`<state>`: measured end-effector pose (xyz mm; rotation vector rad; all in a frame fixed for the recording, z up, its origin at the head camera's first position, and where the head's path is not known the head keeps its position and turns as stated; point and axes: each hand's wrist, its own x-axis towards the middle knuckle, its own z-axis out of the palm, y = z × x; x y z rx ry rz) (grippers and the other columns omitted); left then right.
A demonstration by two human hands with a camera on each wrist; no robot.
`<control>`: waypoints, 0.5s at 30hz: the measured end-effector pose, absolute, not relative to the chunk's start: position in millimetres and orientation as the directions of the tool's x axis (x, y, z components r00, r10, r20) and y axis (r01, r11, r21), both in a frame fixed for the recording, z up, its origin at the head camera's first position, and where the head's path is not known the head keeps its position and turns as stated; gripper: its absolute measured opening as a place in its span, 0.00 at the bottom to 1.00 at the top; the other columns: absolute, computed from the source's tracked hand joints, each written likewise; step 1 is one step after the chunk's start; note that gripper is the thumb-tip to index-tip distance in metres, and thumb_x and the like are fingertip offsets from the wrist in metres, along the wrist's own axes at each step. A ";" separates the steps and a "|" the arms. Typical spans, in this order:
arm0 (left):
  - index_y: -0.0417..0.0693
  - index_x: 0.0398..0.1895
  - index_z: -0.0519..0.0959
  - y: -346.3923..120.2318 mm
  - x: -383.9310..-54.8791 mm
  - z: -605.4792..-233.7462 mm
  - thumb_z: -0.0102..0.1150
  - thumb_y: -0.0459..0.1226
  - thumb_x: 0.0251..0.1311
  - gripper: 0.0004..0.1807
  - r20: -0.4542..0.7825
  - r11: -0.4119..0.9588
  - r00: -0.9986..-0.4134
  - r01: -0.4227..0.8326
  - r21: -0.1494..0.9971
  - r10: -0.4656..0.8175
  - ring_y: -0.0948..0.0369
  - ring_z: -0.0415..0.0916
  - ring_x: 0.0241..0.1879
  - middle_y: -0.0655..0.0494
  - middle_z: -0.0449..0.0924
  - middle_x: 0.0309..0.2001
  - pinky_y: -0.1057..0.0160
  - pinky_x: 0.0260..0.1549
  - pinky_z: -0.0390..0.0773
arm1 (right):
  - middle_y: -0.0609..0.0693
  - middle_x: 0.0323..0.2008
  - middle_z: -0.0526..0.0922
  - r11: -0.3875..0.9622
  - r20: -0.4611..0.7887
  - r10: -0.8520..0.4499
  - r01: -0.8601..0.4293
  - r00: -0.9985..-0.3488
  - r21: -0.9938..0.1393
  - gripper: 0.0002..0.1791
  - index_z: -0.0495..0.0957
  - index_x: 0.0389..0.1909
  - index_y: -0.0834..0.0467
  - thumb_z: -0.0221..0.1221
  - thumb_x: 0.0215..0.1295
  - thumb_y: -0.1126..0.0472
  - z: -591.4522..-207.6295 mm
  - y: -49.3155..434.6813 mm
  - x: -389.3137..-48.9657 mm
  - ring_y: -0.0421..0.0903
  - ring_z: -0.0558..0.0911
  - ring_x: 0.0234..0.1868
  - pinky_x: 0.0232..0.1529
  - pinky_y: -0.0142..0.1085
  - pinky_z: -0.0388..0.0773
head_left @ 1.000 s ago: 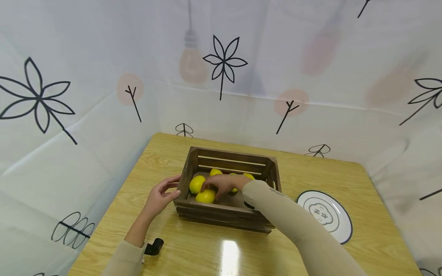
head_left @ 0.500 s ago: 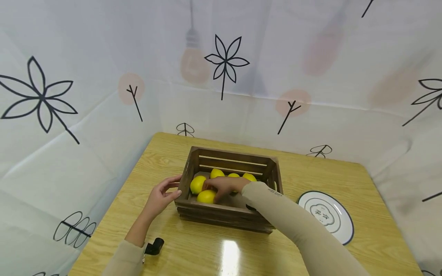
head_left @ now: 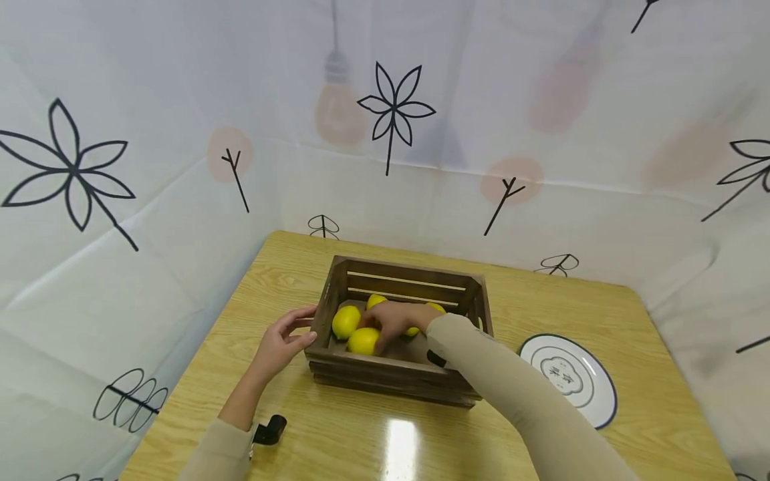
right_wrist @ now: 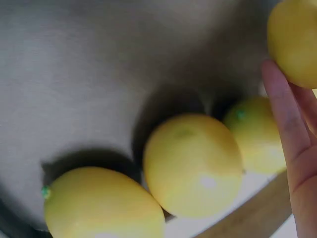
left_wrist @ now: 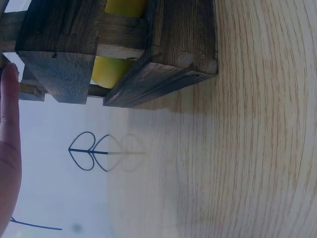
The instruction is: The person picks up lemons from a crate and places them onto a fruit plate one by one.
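A brown slatted wooden crate [head_left: 391,374] holds several yellow lemons [head_left: 346,322]. My right hand [head_left: 394,319] reaches inside it, thumb and fingers on either side of the front lemon [head_left: 363,341]. In the right wrist view, the fingers [right_wrist: 283,106] touch that lemon [right_wrist: 297,44] at upper right; several others lie on the crate floor below. My left hand [head_left: 279,344] rests against the crate's left end with its thumb at the front corner. A straight digit of it [left_wrist: 10,124] shows at the edge of the left wrist view, by the slats [left_wrist: 59,74].
A white plate [head_left: 589,401] with a dark blue rim lies right of the crate on the wooden table [head_left: 337,434]. A patterned white curtain [head_left: 421,200] hangs behind the table and along its sides. A black wrist device [head_left: 271,431] sits at the left sleeve.
The right hand has shifted slightly to the right over the front lemon, which has moved a little that way too. The left hand keeps its place at the crate.
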<state>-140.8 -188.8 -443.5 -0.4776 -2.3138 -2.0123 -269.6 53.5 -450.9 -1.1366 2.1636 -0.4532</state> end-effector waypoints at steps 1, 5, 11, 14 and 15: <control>0.28 0.60 0.66 -188.7 -141.0 -443.6 0.54 0.24 0.59 0.25 0.228 0.112 -0.952 0.254 0.961 0.206 0.57 0.70 0.52 0.34 0.65 0.59 0.67 0.44 0.75 | 0.47 0.48 0.76 0.570 -0.372 -0.821 -0.591 -0.433 -0.572 0.28 0.74 0.55 0.57 0.70 0.50 0.60 -447.8 54.7 -269.8 0.42 0.75 0.47 0.48 0.34 0.72; 0.28 0.61 0.66 -188.7 -141.0 -443.2 0.55 0.24 0.59 0.25 0.222 0.121 -0.952 0.251 0.960 0.212 0.57 0.70 0.52 0.34 0.65 0.59 0.67 0.44 0.76 | 0.49 0.47 0.75 0.570 -0.324 -0.815 -0.557 -0.481 -0.604 0.29 0.73 0.56 0.57 0.69 0.51 0.58 -436.4 57.0 -270.0 0.46 0.76 0.46 0.46 0.35 0.73; 0.28 0.60 0.66 -188.9 -140.7 -444.8 0.55 0.24 0.59 0.25 0.221 0.133 -0.952 0.252 0.959 0.210 0.58 0.70 0.52 0.34 0.65 0.59 0.68 0.43 0.76 | 0.49 0.47 0.75 0.558 -0.266 -0.807 -0.534 -0.527 -0.635 0.31 0.72 0.57 0.57 0.68 0.51 0.56 -424.6 57.3 -270.3 0.48 0.78 0.44 0.43 0.34 0.75; 0.28 0.60 0.66 -188.2 -141.4 -444.7 0.55 0.25 0.59 0.24 0.223 0.130 -0.952 0.253 0.959 0.209 0.56 0.69 0.52 0.34 0.66 0.59 0.68 0.43 0.76 | 0.49 0.47 0.76 0.562 -0.241 -0.790 -0.509 -0.564 -0.652 0.31 0.72 0.57 0.57 0.69 0.51 0.56 -418.4 59.0 -268.6 0.47 0.78 0.44 0.43 0.34 0.75; 0.28 0.60 0.66 -188.0 -141.5 -444.3 0.55 0.25 0.59 0.24 0.223 0.132 -0.952 0.253 0.958 0.209 0.55 0.69 0.52 0.34 0.66 0.59 0.67 0.43 0.76 | 0.49 0.47 0.76 0.560 -0.231 -0.786 -0.501 -0.573 -0.660 0.31 0.72 0.57 0.57 0.69 0.51 0.56 -416.6 59.9 -268.0 0.48 0.78 0.44 0.44 0.34 0.75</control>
